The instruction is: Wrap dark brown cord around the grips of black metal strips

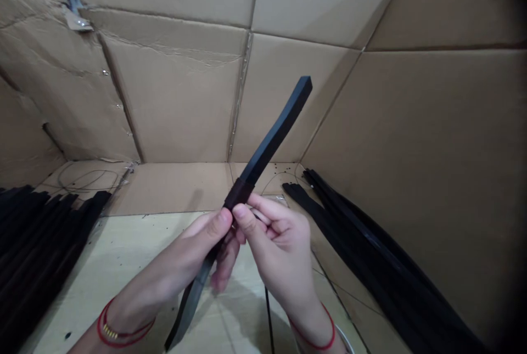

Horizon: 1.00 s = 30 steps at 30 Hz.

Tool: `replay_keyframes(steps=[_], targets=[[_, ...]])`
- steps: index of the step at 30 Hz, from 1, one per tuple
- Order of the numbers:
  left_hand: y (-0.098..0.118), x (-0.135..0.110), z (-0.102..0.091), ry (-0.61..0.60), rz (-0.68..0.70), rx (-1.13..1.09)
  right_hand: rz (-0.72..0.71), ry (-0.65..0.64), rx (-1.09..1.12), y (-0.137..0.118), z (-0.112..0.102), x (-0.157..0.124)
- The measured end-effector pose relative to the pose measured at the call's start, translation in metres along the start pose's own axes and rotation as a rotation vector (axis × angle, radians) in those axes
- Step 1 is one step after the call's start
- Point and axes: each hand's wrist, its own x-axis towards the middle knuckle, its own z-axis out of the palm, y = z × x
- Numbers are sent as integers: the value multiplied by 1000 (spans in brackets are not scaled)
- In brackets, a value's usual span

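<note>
A long, slightly curved black strip (274, 140) runs diagonally through the middle of the head view, held up above the table. Around its middle sits a dark brownish band (239, 191), like a wrap or sleeve; its exact kind I cannot make out. My left hand (206, 236) grips the strip just below the band, thumb on top and fingers behind. My right hand (284, 249) pinches at the band's lower edge, its thumb beside the left thumb and its other fingers curled. The strip's lower end passes under my left hand toward the bottom edge.
Several black strips (53, 239) lie in a pile at the left. More long black strips (362, 239) lie along the right cardboard wall (436, 167). Thin loose wires (88, 178) rest in the back left corner. A pale tabletop (135, 249) carries dark specks. Cardboard panels (185, 96) enclose the back.
</note>
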Motion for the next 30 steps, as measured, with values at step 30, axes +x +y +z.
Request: replay_keyframes(steps=[30], targets=[[0, 1, -6, -35, -114, 89, 91, -121, 9, 3, -9, 1]])
